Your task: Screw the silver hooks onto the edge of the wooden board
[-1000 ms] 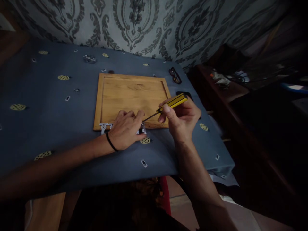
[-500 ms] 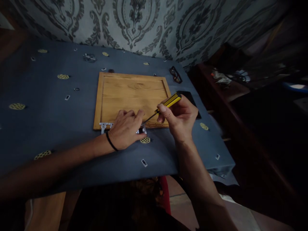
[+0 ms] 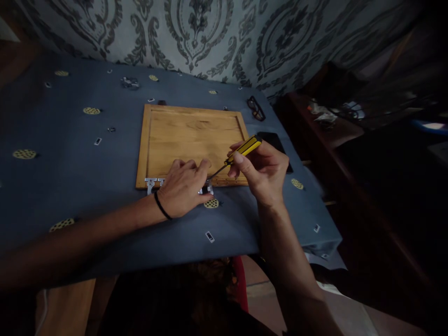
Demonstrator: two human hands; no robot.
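Observation:
A wooden panel door [image 3: 192, 135] with a raised frame lies flat on the table. Along its near edge sit metal hinges; one hinge [image 3: 151, 183] is at the left corner, and a second hinge [image 3: 207, 188] is under my left hand [image 3: 185, 186]. That hand lies over the edge with fingers bent and its thumb beside the second hinge, holding it against the wood. My right hand [image 3: 264, 170] is closed around the yellow-and-black handle of a screwdriver [image 3: 246, 148]. The screwdriver slants down leftward, its tip at the second hinge; the screw there is too small to make out.
A blue patterned cloth [image 3: 70, 163] covers the table. Glasses [image 3: 255, 108] and a dark flat device [image 3: 276, 142] lie right of the door. Small metal pieces [image 3: 130, 83] rest at the back left. A patterned curtain [image 3: 196, 32] hangs behind.
The screwdriver handle has turned slightly in my right hand, which has shifted a little. My left hand and the door stay where they were.

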